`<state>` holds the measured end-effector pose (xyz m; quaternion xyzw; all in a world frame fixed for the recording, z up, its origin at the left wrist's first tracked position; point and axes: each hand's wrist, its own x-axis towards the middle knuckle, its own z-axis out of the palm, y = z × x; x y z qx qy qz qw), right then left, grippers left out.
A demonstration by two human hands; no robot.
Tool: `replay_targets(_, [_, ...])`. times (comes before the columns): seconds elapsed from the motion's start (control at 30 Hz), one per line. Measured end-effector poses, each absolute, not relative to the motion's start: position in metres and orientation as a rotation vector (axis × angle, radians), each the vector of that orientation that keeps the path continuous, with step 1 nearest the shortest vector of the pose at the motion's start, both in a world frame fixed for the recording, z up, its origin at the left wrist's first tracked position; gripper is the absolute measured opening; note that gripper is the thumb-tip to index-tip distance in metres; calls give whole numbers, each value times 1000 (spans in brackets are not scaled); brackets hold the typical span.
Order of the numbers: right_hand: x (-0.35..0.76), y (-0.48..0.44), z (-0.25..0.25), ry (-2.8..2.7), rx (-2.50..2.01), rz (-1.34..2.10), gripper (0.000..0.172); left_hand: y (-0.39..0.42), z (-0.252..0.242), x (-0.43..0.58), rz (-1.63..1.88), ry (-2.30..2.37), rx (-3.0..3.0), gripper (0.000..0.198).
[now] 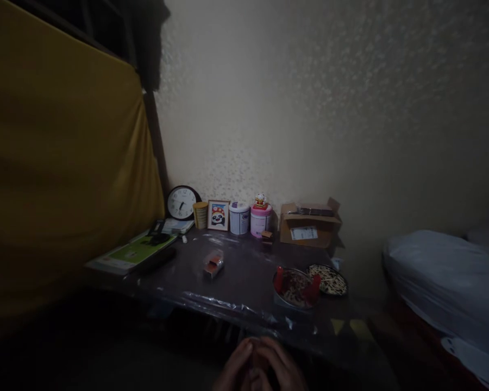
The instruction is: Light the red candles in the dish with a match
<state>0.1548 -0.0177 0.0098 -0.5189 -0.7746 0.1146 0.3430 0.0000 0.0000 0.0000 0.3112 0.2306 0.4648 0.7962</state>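
Both hands are close together at the bottom of the view, just in front of the table's near edge. My left hand [233, 367] has its fingers bent inward, the thumb and fingertips meeting those of my right hand [280, 363]. The right fingers curl over in the same way. Whatever lies between them is too dark and covered to make out. Beyond the hands, a small orange-and-white packet [214, 264] in clear wrap rests on the dark table [244, 271]. Right of it stands a round tin [295, 288] with red pieces at its rim and mixed small contents.
A patterned round lid [328, 279] lies beside the tin. Along the wall stand a clock [182, 203], yellow cup [201, 215], framed panda picture [219, 215], white tub [239, 219], pink tub [261, 221] with figurine, and cardboard box [309, 228]. Green-covered papers [140, 252] lie left.
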Motion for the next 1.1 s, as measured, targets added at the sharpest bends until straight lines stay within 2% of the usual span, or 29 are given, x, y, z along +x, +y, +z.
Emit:
replay_targets(0.27, [148,-34,36,-1967,-1341,305,35,-1,2,18,950,353,509,16])
replay_targets(0.47, [156,-29,42,-1774,-1236,550,16,2,-8,12,928,384,515,20])
replay_targets(0.73, [173,-17,37,-1392,-1229,1022,30,-4,-1,10,826,367,597,25])
replay_targets(1.1, [169,-18,36,-1292,-1197,1127,28,-11,9,10,718,361,628,30])
